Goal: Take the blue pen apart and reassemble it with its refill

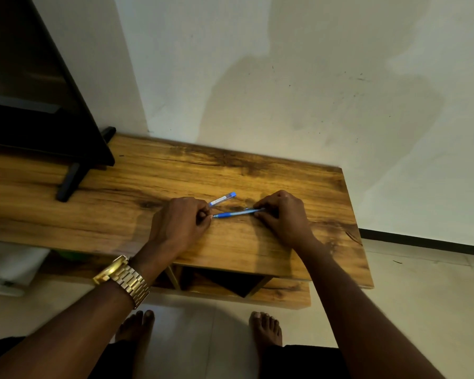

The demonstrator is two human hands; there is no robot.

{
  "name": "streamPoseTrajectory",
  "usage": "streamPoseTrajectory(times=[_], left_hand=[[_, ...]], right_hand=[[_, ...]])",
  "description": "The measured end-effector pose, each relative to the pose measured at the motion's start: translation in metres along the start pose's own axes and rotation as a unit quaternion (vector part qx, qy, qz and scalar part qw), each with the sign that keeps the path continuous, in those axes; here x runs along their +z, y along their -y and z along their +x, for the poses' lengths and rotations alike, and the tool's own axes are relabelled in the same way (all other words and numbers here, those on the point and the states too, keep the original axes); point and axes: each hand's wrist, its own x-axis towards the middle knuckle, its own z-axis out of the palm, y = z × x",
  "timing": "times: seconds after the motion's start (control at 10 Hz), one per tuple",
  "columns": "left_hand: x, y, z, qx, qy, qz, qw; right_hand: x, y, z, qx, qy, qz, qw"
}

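Note:
The blue pen is in two pieces on the wooden table (230,258). A clear barrel piece with a blue end (221,199) sticks out up and to the right from the closed fingers of my left hand (179,221). A thin blue front piece with the refill (234,213) lies almost flat. My right hand (283,214) pinches its right end, and its tip points at my left fingertips. Both hands rest on the tabletop, about a pen's length apart. The pieces' gripped ends are hidden by my fingers.
A black screen (25,91) stands at the left on a black foot (70,181). The white wall runs close behind the table. The table's right edge (359,228) drops to the tiled floor. A lower shelf (279,292) and my bare feet are below.

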Motion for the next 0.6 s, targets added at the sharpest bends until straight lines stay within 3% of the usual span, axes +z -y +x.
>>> streamPoseTrajectory(times=[0.4, 0.5, 0.6], left_hand=[[-0.019, -0.004, -0.007, 0.058, 0.013, 0.035, 0.998], [-0.046, -0.006, -0.028, 0.067, -0.032, 0.021, 0.997], [-0.091, -0.02, -0.069, 0.076, -0.138, 0.005, 0.987]], right_hand=[[-0.026, 0.027, -0.015, 0.013, 0.014, -0.053, 0.998], [-0.048, 0.05, -0.037, -0.007, -0.047, -0.038, 0.998], [-0.083, 0.09, -0.078, -0.036, -0.156, -0.026, 0.987]])
